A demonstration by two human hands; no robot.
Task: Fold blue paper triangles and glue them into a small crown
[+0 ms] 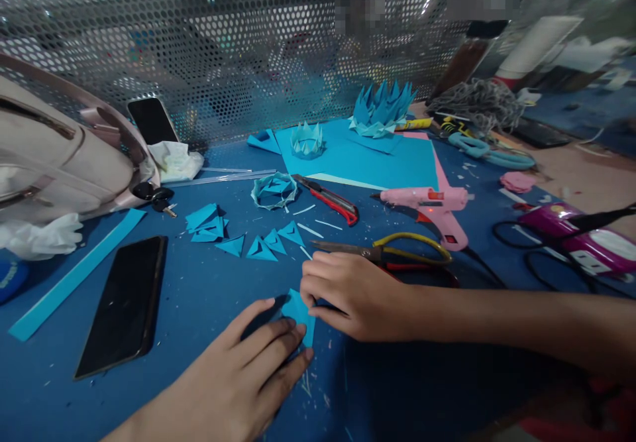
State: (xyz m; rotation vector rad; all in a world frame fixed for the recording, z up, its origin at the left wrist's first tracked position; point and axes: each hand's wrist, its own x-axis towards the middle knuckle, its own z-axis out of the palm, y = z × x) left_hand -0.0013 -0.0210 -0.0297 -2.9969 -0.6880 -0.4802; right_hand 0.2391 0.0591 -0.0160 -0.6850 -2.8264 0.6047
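Note:
A small folded piece of blue paper (302, 309) lies on the blue table in front of me. My left hand (253, 369) is palm down with fingers stretched out, the fingertips resting on the paper's lower left part. From the right, my right hand (355, 296) has its fingers curled and pinches the paper's right edge. Just beyond it lie scissors (392, 251) with yellow and red handles. Several folded blue paper triangles (262, 250) sit farther off, with a stack of triangles (205, 222) to their left.
Behind the triangles are a pale paper ring (274, 191), a red cutter knife (332, 202) and a pink glue gun (432, 207). Folded paper crowns (381, 110) stand on blue sheets (358, 160). At left lie a phone (122, 306), a blue strip (74, 276) and a bag (54, 144).

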